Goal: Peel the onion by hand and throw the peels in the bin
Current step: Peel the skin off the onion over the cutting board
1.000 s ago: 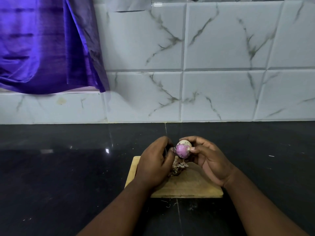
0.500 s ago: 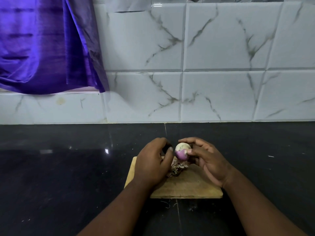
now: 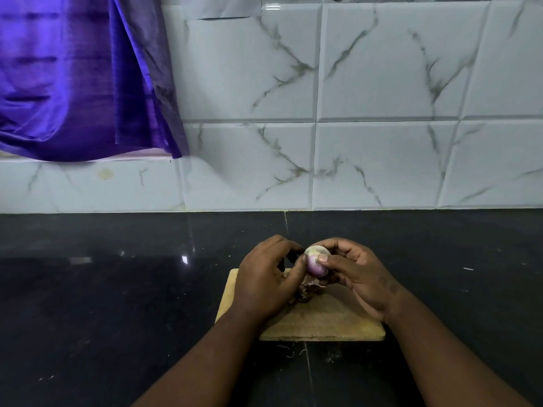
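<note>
Gripping a small onion [image 3: 316, 264] in mid-air just above the far end of a wooden cutting board [image 3: 329, 321], a person works at it with both bare hands over a kitchen counter. The onion shows a pale, whitish top and a glossy purple lower half. The right hand [image 3: 358, 277] cups it from the right, fingers curled round its far side and the thumb [image 3: 323, 259] pressed flat across its front. The left hand [image 3: 264, 283] closes in from the other side, its fingers curled tight and its thumb tip set against the onion's left flank in a narrow pinch; whether a strip of skin lies between those fingers cannot be told. Directly below the onion, a small heap of dry brown peels [image 3: 305, 290] lies on the board, partly hidden by the left hand. The board sits flat on a glossy black counter [image 3: 117, 304], its near edge square to the person, with a few thin pale shreds [image 3: 291, 351] scattered on the dark stone just in front of it. Both forearms reach in from the lower edge of the view. Behind the counter rises a wall of white marble-veined tiles [image 3: 382, 83], and a shiny purple cloth [image 3: 73, 77] hangs over its upper left part.
</note>
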The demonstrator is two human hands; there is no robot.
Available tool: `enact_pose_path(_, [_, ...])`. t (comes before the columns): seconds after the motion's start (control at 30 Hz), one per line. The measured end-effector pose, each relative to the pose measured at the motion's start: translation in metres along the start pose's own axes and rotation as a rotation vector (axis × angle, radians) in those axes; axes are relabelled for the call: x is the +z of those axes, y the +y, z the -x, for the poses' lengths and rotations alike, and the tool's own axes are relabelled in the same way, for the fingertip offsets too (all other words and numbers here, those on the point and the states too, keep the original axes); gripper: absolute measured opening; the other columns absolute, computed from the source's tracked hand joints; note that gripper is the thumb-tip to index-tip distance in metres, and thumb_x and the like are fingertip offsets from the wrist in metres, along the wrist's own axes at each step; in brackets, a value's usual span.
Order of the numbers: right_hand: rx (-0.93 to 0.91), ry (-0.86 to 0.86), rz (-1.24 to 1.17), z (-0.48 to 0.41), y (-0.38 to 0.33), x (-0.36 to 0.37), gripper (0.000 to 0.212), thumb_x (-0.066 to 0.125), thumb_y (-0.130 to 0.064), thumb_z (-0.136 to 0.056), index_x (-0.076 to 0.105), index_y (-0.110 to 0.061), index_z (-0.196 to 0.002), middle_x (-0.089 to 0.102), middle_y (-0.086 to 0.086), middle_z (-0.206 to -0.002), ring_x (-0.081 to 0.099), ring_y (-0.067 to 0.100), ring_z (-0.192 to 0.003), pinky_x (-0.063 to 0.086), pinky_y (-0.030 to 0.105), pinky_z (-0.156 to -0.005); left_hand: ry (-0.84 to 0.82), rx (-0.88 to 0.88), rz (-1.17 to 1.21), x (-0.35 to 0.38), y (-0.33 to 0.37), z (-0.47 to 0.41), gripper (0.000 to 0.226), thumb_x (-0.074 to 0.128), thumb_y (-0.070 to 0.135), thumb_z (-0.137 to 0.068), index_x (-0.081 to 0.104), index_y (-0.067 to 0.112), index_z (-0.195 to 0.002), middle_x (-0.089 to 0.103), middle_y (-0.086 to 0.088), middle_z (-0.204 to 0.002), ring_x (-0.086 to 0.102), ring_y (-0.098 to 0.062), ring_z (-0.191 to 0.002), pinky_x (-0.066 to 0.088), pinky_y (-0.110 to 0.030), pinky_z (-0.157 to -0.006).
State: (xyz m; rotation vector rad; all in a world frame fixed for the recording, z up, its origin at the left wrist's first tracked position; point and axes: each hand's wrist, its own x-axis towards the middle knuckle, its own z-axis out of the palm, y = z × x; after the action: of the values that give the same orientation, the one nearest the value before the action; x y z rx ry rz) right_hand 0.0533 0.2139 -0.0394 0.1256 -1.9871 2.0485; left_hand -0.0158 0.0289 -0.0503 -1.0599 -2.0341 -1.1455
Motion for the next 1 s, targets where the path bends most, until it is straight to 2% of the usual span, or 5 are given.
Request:
enact_pose_path(0.13, [0.001, -0.007, -0.017, -0.0006, 0.0009, 0.001, 0.018, 0.065, -0.005, -0.094, 0.075, -0.005, -0.108, 0.072, 0.028, -0.11, 0.071, 0.028, -0.091, 0.059, 0.037, -0.074, 0.015, -0.001, 0.0, 0.0013, -0.0018, -0.0001, 0.007, 0.066, 0.022, -0.094, 0.072, 0.021, -0.096, 0.065, 0.013, -0.089, 0.06, -0.008, -0.079, 0.051, -0.032, -0.066])
enact_pose_path(0.33, [-0.017, 0.041, -0.023, -0.0013, 0.0003, -0.0008, 0.018, 0.065, -0.005, -0.094, 0.075, -0.005, -0.108, 0.073, 0.027, -0.108, 0.072, 0.027, -0.087, 0.061, 0.034, -0.072, -0.012, 0.01, -0.015, 0.0009, 0.0018, 0.0011, 0.016, 0.061, 0.036, -0.095, 0.07, 0.025, -0.102, 0.064, 0.015, -0.092, 0.06, -0.008, -0.081, 0.051, -0.03, -0.067])
enact_pose_path(0.63, [-0.023, 0.019, -0.018, -0.0025, 0.0019, 0.0001, 0.018, 0.068, -0.006, -0.092, 0.075, -0.005, -0.109, 0.072, 0.027, -0.11, 0.07, 0.028, -0.091, 0.06, 0.036, -0.074, -0.013, -0.046, -0.033, 0.0012, 0.0029, 0.0012, 0.008, 0.067, 0.021, -0.095, 0.06, 0.024, -0.092, 0.058, 0.013, -0.087, 0.055, -0.011, -0.077, 0.047, -0.03, -0.063])
enact_pose_path(0.83, [-0.026, -0.005, -0.191, -0.0036, 0.0008, -0.0038, 0.031, 0.066, -0.013, -0.084, 0.074, -0.003, -0.112, 0.073, 0.02, -0.103, 0.068, 0.025, -0.082, 0.058, 0.03, -0.065, -0.15, -0.169, -0.146, 0.0045, -0.0026, 0.0023, 0.012, 0.059, 0.028, -0.091, 0.052, 0.03, -0.081, 0.055, 0.01, -0.081, 0.051, -0.009, -0.075, 0.035, -0.025, -0.06])
enact_pose_path(1.0, [-0.008, 0.027, -0.066, -0.0024, 0.0001, 0.0003, 0.021, 0.059, -0.001, -0.096, 0.074, -0.003, -0.11, 0.075, 0.016, -0.098, 0.07, 0.021, -0.078, 0.058, 0.028, -0.06, -0.167, -0.11, -0.123, 0.0039, -0.005, 0.0017, 0.026, 0.046, 0.041, -0.089, 0.064, 0.024, -0.081, 0.054, 0.011, -0.076, 0.05, -0.005, -0.073, 0.035, -0.027, -0.062])
